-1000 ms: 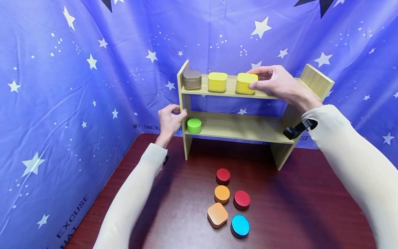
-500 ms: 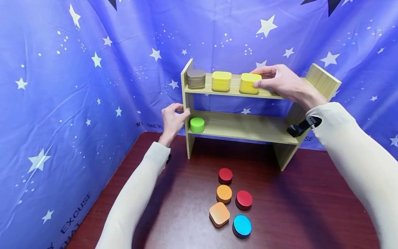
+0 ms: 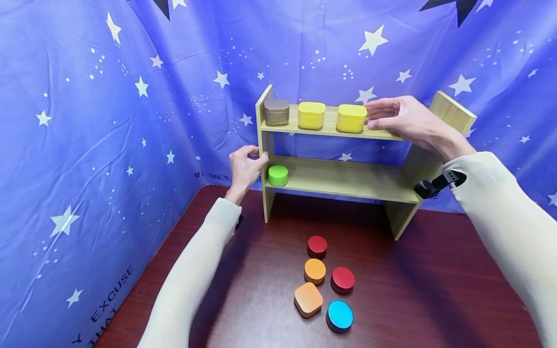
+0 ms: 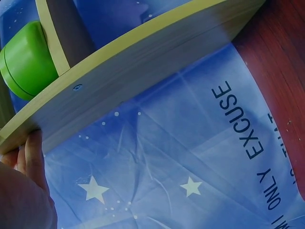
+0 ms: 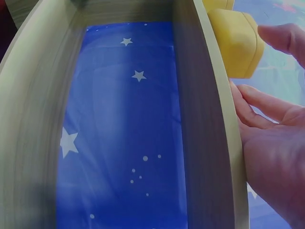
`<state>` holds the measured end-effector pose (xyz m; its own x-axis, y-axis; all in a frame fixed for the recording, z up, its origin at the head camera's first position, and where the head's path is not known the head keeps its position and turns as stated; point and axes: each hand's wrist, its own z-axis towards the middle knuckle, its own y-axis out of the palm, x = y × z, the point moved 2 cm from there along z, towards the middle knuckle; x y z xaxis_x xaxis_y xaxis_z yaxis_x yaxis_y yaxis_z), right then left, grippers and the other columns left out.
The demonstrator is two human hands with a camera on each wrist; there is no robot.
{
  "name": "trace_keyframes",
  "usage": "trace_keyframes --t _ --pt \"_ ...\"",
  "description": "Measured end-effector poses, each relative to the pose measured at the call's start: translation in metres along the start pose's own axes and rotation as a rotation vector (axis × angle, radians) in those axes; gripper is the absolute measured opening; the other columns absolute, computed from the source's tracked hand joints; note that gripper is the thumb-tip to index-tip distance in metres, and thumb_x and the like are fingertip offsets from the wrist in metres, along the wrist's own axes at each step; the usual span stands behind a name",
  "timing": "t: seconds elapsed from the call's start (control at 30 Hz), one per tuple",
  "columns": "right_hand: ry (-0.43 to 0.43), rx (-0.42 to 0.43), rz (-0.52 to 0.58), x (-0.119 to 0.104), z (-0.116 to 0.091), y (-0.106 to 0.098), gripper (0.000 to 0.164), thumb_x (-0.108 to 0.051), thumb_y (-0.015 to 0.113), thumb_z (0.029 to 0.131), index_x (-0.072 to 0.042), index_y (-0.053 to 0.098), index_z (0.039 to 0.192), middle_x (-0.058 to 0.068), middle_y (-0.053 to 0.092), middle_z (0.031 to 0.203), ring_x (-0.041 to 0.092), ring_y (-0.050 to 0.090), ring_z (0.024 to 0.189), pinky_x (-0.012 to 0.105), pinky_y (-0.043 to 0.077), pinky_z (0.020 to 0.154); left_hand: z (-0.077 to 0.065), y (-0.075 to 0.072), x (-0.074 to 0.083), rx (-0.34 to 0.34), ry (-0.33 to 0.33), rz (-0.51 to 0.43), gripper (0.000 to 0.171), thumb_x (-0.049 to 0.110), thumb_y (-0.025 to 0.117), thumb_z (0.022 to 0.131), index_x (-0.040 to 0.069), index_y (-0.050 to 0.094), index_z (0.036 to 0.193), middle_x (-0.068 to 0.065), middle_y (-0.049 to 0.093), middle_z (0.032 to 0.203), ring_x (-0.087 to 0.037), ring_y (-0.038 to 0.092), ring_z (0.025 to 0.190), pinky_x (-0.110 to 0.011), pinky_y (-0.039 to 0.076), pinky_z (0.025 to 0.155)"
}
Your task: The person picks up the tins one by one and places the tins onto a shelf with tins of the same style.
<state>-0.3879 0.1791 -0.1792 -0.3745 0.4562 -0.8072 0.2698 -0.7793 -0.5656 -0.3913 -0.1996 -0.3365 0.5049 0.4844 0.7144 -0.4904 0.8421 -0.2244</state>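
My left hand point(image 3: 246, 166) grips the left side panel of a two-tier wooden shelf point(image 3: 339, 186), its thumb at the panel's front edge. In the left wrist view, the fingers point(image 4: 34, 155) lie against the panel's outer face. My right hand point(image 3: 409, 118) is just right of a yellow rounded tin point(image 3: 351, 119) on the upper tier, thumb and fingers spread and holding nothing. In the right wrist view, a small gap separates the thumb point(image 5: 281, 37) from that tin. A second yellow tin point(image 3: 311, 116) and a grey-brown tin point(image 3: 276, 112) stand to its left.
A round green tin point(image 3: 278, 176) stands at the lower tier's left end. On the dark red table point(image 3: 374, 290) in front are two round red tins point(image 3: 342, 280), a round orange one point(image 3: 315, 270), a squarish orange one point(image 3: 308, 299) and a round blue one point(image 3: 339, 315). Starry blue cloth point(image 3: 174, 96) hangs behind.
My right hand has let go of the right-hand yellow tin and moved slightly right, its fingers spreading. The left hand stays on the panel. The head view has shifted a little.
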Motion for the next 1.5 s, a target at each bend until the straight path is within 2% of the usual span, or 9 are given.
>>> trace_keyframes --t 0.27,0.5,0.57,0.77,0.9,1.17,1.3,1.4,1.5 --pt "-0.051 0.023 0.014 0.006 -0.016 -0.003 0.054 -0.006 0.073 0.101 0.0 0.058 0.152 -0.021 0.08 0.118 -0.006 0.073 0.112 0.009 0.056 0.095 0.0 0.0 -0.003 -0.004 -0.01 -0.003 0.021 0.016 0.079 0.085 -0.002 0.084 0.094 -0.023 0.082 0.09 -0.037 0.075 0.082 -0.026 0.053 0.078" --pt "-0.082 0.055 0.051 0.008 -0.034 0.0 0.047 -0.001 0.073 0.1 -0.01 0.068 0.145 -0.019 0.081 0.118 -0.004 0.075 0.112 0.011 0.057 0.094 0.0 -0.002 -0.005 -0.007 -0.031 0.0 0.021 0.016 0.079 0.086 -0.003 0.084 0.095 -0.024 0.082 0.091 -0.037 0.075 0.082 -0.027 0.054 0.079" --pt "-0.101 0.052 0.097 0.009 -0.04 0.001 0.045 0.002 0.072 0.099 -0.012 0.07 0.142 -0.017 0.082 0.119 -0.002 0.076 0.112 0.013 0.059 0.093 0.0 -0.002 -0.005 -0.004 -0.037 -0.002 0.021 0.016 0.079 0.086 -0.002 0.084 0.095 -0.024 0.082 0.091 -0.036 0.075 0.082 -0.026 0.054 0.078" --pt "-0.198 0.004 0.345 0.013 -0.056 0.007 0.047 0.014 0.068 0.097 -0.009 0.074 0.137 -0.003 0.084 0.124 0.006 0.078 0.114 0.016 0.06 0.094 0.001 -0.003 -0.004 0.002 -0.029 -0.001 0.021 0.016 0.079 0.085 -0.002 0.084 0.095 -0.024 0.082 0.091 -0.036 0.075 0.082 -0.026 0.053 0.078" --pt "-0.236 -0.034 0.402 0.02 -0.065 0.015 0.047 0.016 0.065 0.097 -0.007 0.074 0.138 -0.002 0.084 0.123 0.007 0.079 0.114 0.017 0.06 0.095 0.002 -0.002 -0.003 -0.005 -0.032 0.003 0.022 0.017 0.079 0.086 -0.002 0.084 0.096 -0.023 0.082 0.091 -0.036 0.074 0.084 -0.024 0.051 0.078" --pt "-0.231 -0.079 0.372 0.039 -0.083 0.034 0.05 0.015 0.064 0.098 -0.006 0.069 0.144 -0.005 0.082 0.128 0.005 0.076 0.119 0.017 0.059 0.099 0.0 0.0 0.0 -0.011 -0.045 -0.013 0.022 0.015 0.078 0.086 -0.002 0.084 0.097 -0.024 0.083 0.092 -0.037 0.077 0.083 -0.016 0.05 0.072" --pt "-0.245 -0.097 0.334 0.051 -0.089 0.047 0.051 0.015 0.065 0.097 -0.005 0.068 0.144 -0.006 0.081 0.129 0.004 0.076 0.119 0.017 0.059 0.099 0.001 0.001 0.0 0.002 -0.036 -0.005 0.021 0.016 0.078 0.086 -0.001 0.084 0.096 -0.023 0.083 0.091 -0.032 0.077 0.08 -0.014 0.05 0.071" --pt "-0.228 -0.105 0.302 0.061 -0.093 0.058 0.051 0.014 0.067 0.096 -0.003 0.067 0.144 -0.008 0.081 0.129 0.003 0.075 0.119 0.016 0.059 0.098 0.001 0.001 0.0 0.008 -0.035 -0.001 0.02 0.016 0.079 0.086 -0.001 0.085 0.095 -0.022 0.083 0.09 -0.026 0.075 0.077 -0.015 0.05 0.071" --pt "-0.202 -0.115 0.292 0.07 -0.096 0.067 0.051 0.012 0.068 0.096 -0.001 0.065 0.145 -0.01 0.08 0.129 0.002 0.075 0.119 0.017 0.059 0.099 0.0 0.001 0.0 0.004 -0.04 -0.003 0.021 0.017 0.079 0.086 -0.001 0.084 0.096 -0.022 0.083 0.091 -0.026 0.075 0.078 -0.015 0.05 0.071"
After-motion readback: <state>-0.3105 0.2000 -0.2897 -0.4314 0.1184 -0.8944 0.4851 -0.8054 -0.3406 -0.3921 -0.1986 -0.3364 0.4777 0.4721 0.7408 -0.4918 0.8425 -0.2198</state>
